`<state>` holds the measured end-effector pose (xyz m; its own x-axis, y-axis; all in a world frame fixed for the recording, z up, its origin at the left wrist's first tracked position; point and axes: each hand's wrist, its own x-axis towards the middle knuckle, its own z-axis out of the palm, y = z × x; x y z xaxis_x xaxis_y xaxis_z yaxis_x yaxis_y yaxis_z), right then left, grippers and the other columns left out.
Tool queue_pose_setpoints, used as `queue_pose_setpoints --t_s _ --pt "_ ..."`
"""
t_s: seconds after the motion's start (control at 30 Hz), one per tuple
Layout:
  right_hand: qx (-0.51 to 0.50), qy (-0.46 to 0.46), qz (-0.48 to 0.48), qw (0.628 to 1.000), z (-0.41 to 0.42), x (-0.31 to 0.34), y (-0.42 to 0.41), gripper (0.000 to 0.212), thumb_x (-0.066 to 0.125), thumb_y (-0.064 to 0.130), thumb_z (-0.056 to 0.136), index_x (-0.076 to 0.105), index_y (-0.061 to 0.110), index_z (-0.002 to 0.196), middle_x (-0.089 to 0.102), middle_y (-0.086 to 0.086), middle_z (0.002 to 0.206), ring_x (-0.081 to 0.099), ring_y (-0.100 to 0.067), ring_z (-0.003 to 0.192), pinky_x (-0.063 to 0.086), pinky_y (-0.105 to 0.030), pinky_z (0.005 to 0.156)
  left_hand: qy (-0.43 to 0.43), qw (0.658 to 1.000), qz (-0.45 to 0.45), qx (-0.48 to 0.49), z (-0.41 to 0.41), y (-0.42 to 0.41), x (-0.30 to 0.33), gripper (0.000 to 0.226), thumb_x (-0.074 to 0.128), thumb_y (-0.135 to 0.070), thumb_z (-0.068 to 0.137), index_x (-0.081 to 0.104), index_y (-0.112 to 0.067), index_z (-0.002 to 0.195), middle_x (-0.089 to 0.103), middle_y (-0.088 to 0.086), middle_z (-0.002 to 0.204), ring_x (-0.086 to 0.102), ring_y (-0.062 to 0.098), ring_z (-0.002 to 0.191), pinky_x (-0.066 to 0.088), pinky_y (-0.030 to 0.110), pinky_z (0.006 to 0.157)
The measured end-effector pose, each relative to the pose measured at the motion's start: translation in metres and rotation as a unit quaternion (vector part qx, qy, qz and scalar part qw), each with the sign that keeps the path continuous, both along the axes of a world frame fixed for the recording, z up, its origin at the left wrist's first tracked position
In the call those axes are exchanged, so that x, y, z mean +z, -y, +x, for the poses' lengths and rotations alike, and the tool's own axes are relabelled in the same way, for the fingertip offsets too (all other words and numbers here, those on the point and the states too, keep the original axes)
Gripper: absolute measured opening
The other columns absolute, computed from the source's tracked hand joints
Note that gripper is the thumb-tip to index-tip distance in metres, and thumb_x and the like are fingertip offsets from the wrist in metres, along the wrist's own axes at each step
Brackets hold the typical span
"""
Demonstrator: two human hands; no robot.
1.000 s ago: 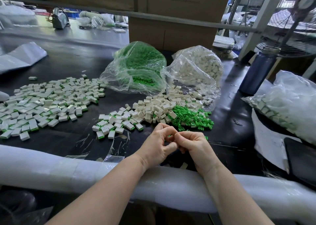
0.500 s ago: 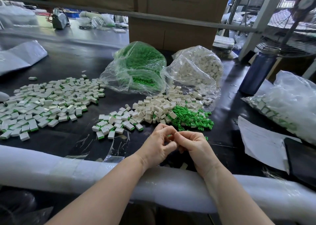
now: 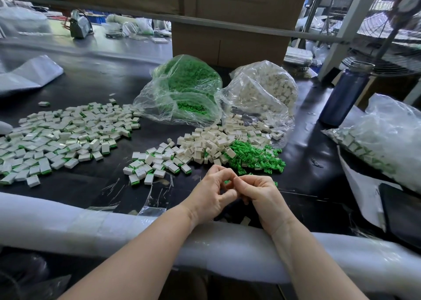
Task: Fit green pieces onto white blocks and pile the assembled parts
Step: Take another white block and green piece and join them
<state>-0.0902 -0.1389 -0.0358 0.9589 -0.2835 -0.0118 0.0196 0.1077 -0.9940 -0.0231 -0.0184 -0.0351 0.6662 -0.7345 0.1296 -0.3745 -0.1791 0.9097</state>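
Both hands are held together over the dark table [image 3: 296,181], fingertips meeting. A green piece [image 3: 227,182] is pinched between the curled fingers of the left hand [image 3: 210,197] and the right hand [image 3: 259,196]; whether a white block is held too cannot be told. Just beyond lie loose green pieces [image 3: 255,156] and white blocks [image 3: 205,146]. Assembled parts [image 3: 66,135] are spread to the left.

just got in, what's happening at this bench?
A person is assembling small parts by hand. The left hand and right hand meet over the black table, pinching a green piece between them. Loose white blocks and loose green pieces lie just beyond. Finished parts sit in a small pile and a large spread to the left.
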Motion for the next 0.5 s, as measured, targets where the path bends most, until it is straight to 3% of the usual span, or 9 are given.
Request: queue_pose_setpoints --t_s 0.1,0.23,0.3,0.4,0.5 --pt "-0.001 0.003 -0.001 1.0 0.0004 -0.0015 0.0004 0.021 0.056 0.008 0.088 0.07 -0.004 0.077 0.059 -0.001 0.049 0.048 -0.002 0.041 0.038 -0.012 0.042 0.0 1.0 -0.001 0.001 0.0 -0.0001 0.0008 0.012 0.056 -0.003 0.086 0.057 -0.015 0.087 0.043 0.0 0.101 0.047 0.017 0.077 0.043 0.021 0.073" --pt "-0.008 0.017 -0.039 0.999 0.0027 -0.0021 -0.002 0.031 0.06 0.029 0.079 0.071 0.001 0.077 0.056 -0.01 0.06 0.046 -0.006 0.05 0.039 -0.014 0.048 -0.028 0.999 -0.034 0.016 0.0004 -0.0001 0.0013 0.012 0.056 -0.003 0.088 0.058 -0.015 0.087 0.044 0.008 0.107 0.057 0.031 0.084 0.051 0.034 0.085" --pt "-0.028 0.022 -0.059 0.998 0.0041 -0.0027 -0.003 0.036 0.059 0.033 0.08 0.068 -0.002 0.077 0.056 -0.012 0.061 0.049 -0.011 0.054 0.041 -0.017 0.051 -0.024 0.998 -0.042 0.038 0.0013 -0.0007 0.001 0.008 0.06 -0.009 0.088 0.059 -0.017 0.088 0.044 0.002 0.103 0.055 0.023 0.081 0.051 0.027 0.082" --pt "-0.075 0.028 -0.061 0.995 0.005 -0.0041 -0.0012 0.014 0.06 0.016 0.088 0.07 0.007 0.084 0.066 -0.001 0.063 0.058 -0.006 0.055 0.048 -0.017 0.052 -0.012 0.997 -0.036 0.07 0.005 -0.0011 -0.0017 0.002 0.061 -0.013 0.088 0.061 -0.014 0.089 0.045 0.0 0.102 0.05 0.01 0.073 0.045 0.01 0.069" --pt "-0.097 0.035 -0.073 0.992 0.0032 -0.0049 0.001 0.009 0.064 0.005 0.085 0.069 0.012 0.083 0.068 0.0 0.07 0.06 -0.005 0.062 0.05 -0.02 0.054 -0.018 0.996 -0.029 0.082 0.006 -0.0005 -0.0035 0.003 0.06 -0.013 0.089 0.061 -0.011 0.089 0.046 0.003 0.106 0.048 0.009 0.072 0.045 0.011 0.065"
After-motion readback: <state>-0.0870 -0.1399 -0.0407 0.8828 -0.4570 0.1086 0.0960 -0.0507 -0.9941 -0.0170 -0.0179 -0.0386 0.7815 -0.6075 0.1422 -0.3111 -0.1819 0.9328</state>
